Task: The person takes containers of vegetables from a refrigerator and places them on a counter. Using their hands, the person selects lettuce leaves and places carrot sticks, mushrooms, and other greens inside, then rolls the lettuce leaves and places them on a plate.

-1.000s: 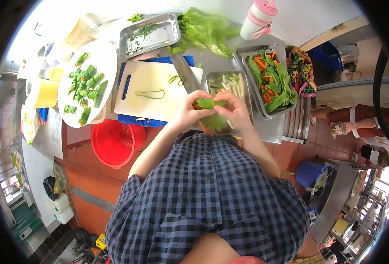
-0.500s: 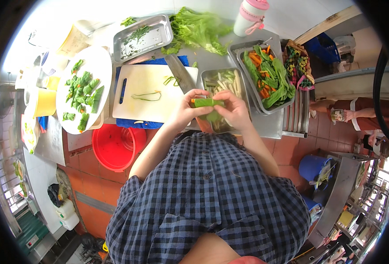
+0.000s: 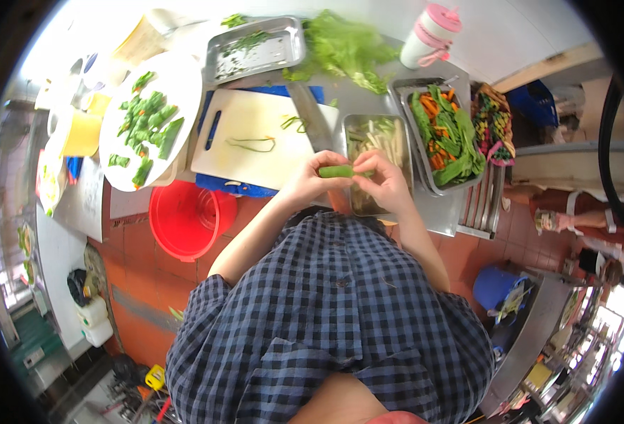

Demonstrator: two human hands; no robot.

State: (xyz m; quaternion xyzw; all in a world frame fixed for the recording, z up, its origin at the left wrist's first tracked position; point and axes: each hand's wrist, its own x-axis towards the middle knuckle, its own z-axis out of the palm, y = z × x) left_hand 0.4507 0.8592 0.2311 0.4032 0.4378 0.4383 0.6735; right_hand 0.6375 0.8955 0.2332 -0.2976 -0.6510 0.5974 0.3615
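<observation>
Pinched between both hands is a green leaf roll, held level above the counter's front edge. My left hand is closed on its left end, and my right hand grips the right end with thumb and fingers. Just behind the hands lies a knife across the right part of a cream cutting board. Thin green strips rest on that board. Close by the right hand, a metal tray contains pale cut sticks in liquid. Finished-looking leaf rolls sit on a white oval plate at left.
To the right, another metal tray holds carrot sticks and green leaves. Lettuce, a shallow tray with chopped greens and a pink-lidded tumbler stand at the back. A red bucket is below left. Another person's arm shows far right.
The whole view has shifted, so the counter appears farther right. Both hands still hold the roll; its orange end and the leaf flap hanging below it no longer show.
</observation>
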